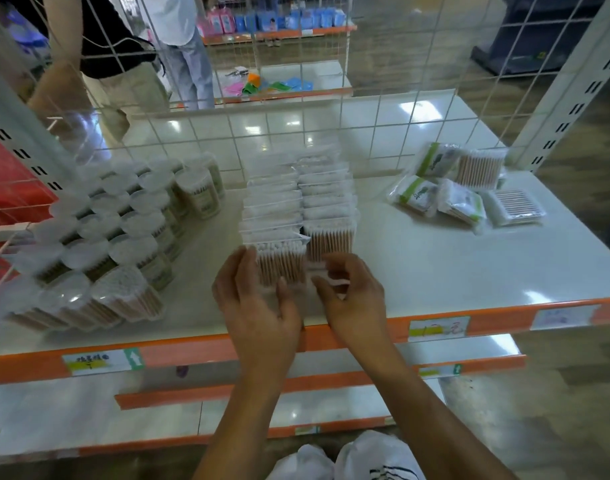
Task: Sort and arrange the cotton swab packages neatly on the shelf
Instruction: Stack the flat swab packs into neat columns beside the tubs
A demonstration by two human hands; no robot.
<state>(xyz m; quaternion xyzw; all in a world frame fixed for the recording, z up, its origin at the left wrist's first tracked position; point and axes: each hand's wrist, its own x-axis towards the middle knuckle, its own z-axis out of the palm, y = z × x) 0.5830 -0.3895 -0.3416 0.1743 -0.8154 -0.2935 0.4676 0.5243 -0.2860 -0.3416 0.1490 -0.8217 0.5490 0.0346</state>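
Shelf [435,265]: white board with an orange edge [497,313] along the front; wide bare room on the right front part and between the groups.
Wire grid [376,109]: closes the back side of the shelf.
Round jars [123,237]: stand in tight rows at the left; the front ones lie tilted near the front edge.
Cotton swab packages [296,202]: two rows side by side in the middle, running from the grid toward the front.
Loose bags [459,188]: unsorted heap at the right back, each with a green band; the print is too small to read.
Left hand [258,303]: loosely spread, fingers almost straight against the left side of the front package [279,265].
Right hand [355,299]: fingers curled at the foot of the right row, blurred; I cannot tell if it holds something.
Price labels [438,329]: on the orange edge, with a yellow-green bar; the writing is not readable.
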